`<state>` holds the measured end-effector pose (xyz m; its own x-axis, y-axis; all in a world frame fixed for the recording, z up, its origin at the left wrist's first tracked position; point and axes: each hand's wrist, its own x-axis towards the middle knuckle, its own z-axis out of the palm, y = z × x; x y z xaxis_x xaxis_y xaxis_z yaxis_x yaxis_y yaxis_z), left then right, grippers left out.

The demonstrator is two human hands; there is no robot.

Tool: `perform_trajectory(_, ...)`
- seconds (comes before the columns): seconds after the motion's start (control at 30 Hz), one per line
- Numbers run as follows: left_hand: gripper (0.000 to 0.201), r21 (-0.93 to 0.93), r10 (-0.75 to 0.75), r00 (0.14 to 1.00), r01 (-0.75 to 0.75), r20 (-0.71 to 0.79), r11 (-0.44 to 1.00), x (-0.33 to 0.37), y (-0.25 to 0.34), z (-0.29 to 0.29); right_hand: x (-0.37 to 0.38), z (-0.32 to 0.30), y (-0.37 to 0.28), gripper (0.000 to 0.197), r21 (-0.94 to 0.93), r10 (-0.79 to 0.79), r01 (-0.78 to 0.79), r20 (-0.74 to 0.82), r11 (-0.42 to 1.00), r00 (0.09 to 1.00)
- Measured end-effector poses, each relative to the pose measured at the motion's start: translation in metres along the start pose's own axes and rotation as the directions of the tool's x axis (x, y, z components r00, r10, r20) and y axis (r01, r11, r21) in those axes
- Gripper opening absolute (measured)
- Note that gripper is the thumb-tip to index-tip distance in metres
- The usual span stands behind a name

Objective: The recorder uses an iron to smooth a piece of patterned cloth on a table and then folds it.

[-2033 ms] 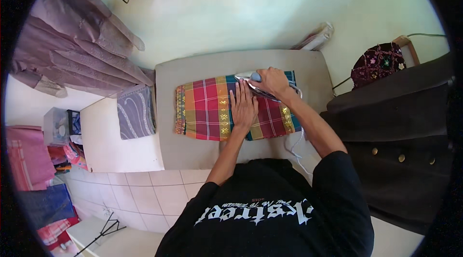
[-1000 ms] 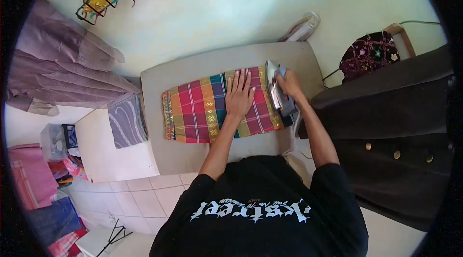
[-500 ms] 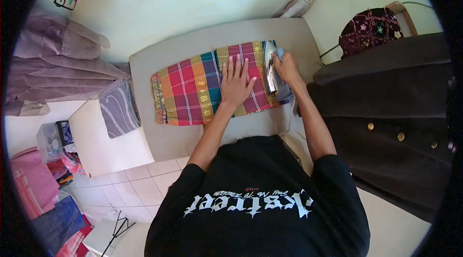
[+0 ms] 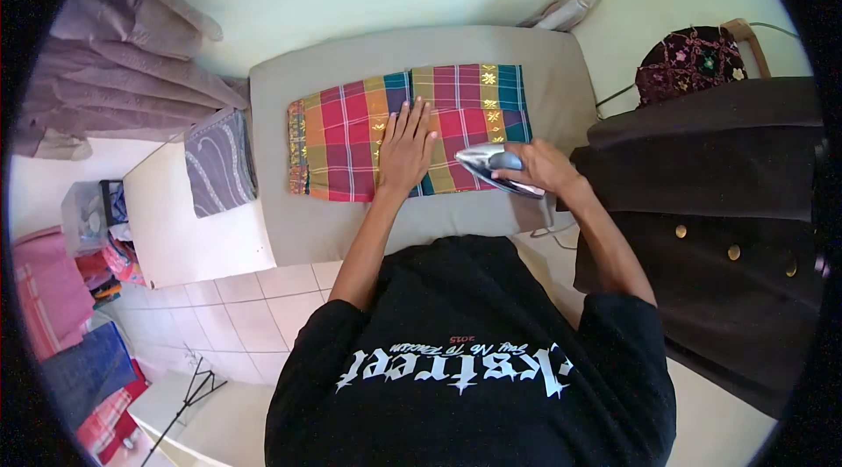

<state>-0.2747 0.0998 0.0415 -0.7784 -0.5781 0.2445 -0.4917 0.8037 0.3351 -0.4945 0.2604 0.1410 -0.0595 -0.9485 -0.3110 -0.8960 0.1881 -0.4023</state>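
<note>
A folded plaid cloth [image 4: 338, 138] in red, green, yellow and navy, with gold motifs, lies flat on a padded beige ironing surface [image 4: 351, 235]. My left hand [image 4: 406, 149] rests on the cloth near its middle, fingers stretched out and palm down. In my right hand [image 4: 542, 169] is a clothes iron [image 4: 491, 165] with a silver body and a blue-grey handle. The iron's tip points left over the cloth's near right corner, and its heel reaches past the edge of the cloth. Whether its soleplate presses on the fabric cannot be made out.
Left of the padded surface, a folded grey patterned cloth [image 4: 219, 164] lies on a white tabletop [image 4: 193, 248]. Dark garments with gold buttons [image 4: 702, 178] hang at the right, beside a dark floral cloth [image 4: 688, 64]. A mauve curtain [image 4: 132, 64] hangs at the far left.
The iron has swung from pointing away, across the cloth's right end, to pointing left at the near right corner. My left hand stays flat on the cloth. The view has shifted slightly.
</note>
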Motion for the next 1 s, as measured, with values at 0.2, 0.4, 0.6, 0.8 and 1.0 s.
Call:
perform_trajectory(0.2,0.055,-0.156,-0.009,1.0,0.009,0.003,0.988,-0.005,-0.007,-0.005,0.019,0.001,-0.02,0.057,-0.104,-0.074,0.067,-0.066,0.992,0.995)
perform_trajectory(0.4,0.064,-0.366,-0.034,0.999,0.034,0.005,0.93,-0.004,-0.009,-0.01,0.044,0.013,-0.031,0.052,-0.192,-0.158,0.134,-0.12,0.972,0.98)
perform_trajectory(0.6,0.067,-0.429,-0.033,0.999,0.016,-0.033,0.903,0.001,-0.012,-0.007,0.057,0.011,-0.051,0.05,-0.215,-0.317,0.299,-0.052,0.93,0.947)
perform_trajectory(0.8,0.064,-0.418,-0.072,0.997,0.056,-0.022,0.907,-0.003,-0.012,-0.003,0.07,0.037,-0.056,0.048,-0.004,-0.081,0.085,-0.336,0.996,0.938)
perform_trajectory(1.0,0.065,-0.45,-0.241,0.968,0.247,0.072,0.858,0.027,0.002,-0.021,0.059,-0.034,-0.05,0.049,0.137,0.042,-0.019,-0.17,0.99,0.985)
